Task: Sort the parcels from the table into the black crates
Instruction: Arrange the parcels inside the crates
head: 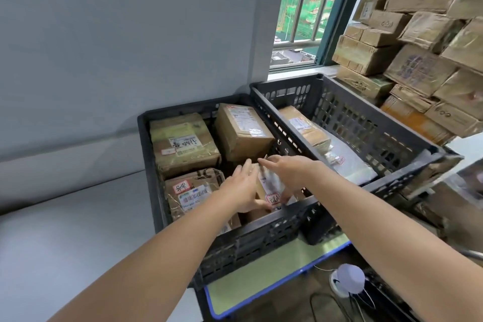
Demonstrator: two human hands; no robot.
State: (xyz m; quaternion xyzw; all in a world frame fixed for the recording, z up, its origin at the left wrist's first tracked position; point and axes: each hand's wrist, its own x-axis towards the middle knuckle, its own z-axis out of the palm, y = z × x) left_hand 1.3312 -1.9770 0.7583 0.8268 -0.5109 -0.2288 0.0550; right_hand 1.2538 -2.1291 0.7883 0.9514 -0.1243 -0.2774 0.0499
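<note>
Two black crates stand side by side on a green-topped cart. The left crate (149,154) holds three taped brown parcels (183,144) and a fourth small parcel (269,188) at its near right corner. Both my hands are on that small parcel. My left hand (241,185) lies against its left side with fingers straight. My right hand (285,168) reaches over its top, fingers extended, thumb down at its near edge by the red-bordered label. The right crate (366,123) holds a brown parcel (305,125) and a pale bagged one (347,157).
A tall pile of brown parcels (418,60) leans at the right on the table, beside the right crate. The cart's green deck (261,277) has a blue rim. A white round object and cables (347,282) lie on the floor. A grey wall is on the left.
</note>
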